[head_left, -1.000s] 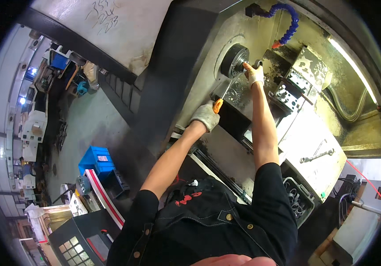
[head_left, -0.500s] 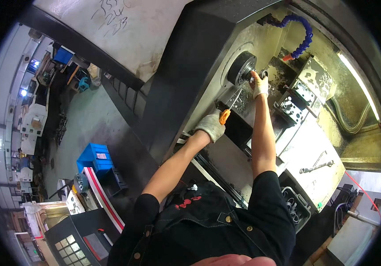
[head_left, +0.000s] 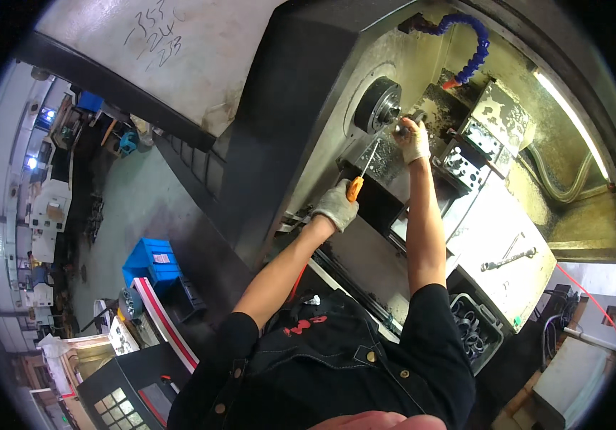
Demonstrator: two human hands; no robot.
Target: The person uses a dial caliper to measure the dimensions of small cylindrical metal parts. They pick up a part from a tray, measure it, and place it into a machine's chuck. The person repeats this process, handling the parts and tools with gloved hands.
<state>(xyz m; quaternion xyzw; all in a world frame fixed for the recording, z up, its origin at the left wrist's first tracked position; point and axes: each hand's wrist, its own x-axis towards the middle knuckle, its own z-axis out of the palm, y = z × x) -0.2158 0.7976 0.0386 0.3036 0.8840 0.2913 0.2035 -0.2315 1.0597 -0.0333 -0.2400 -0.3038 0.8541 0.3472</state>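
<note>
I lean into an open lathe. My gloved left hand (head_left: 336, 206) grips a screwdriver with an orange handle (head_left: 354, 188); its thin shaft points up toward the round dark chuck (head_left: 380, 105). My gloved right hand (head_left: 414, 140) reaches just right of the chuck's face and pinches a small metal part (head_left: 417, 116). Both forearms stretch up from my dark shirt.
A blue segmented coolant hose (head_left: 470, 44) hangs above the chuck. The tool turret (head_left: 473, 147) stands right of my right hand. A wrench (head_left: 508, 259) lies on the pale cover. A bin of metal parts (head_left: 474, 333) sits lower right, a blue crate (head_left: 149, 261) on the floor at left, a control panel (head_left: 118, 390) below.
The view has shifted, so the machine appears lower in frame. My left hand with the screwdriver has dropped away from the chuck, while my right hand stays at the chuck's face.
</note>
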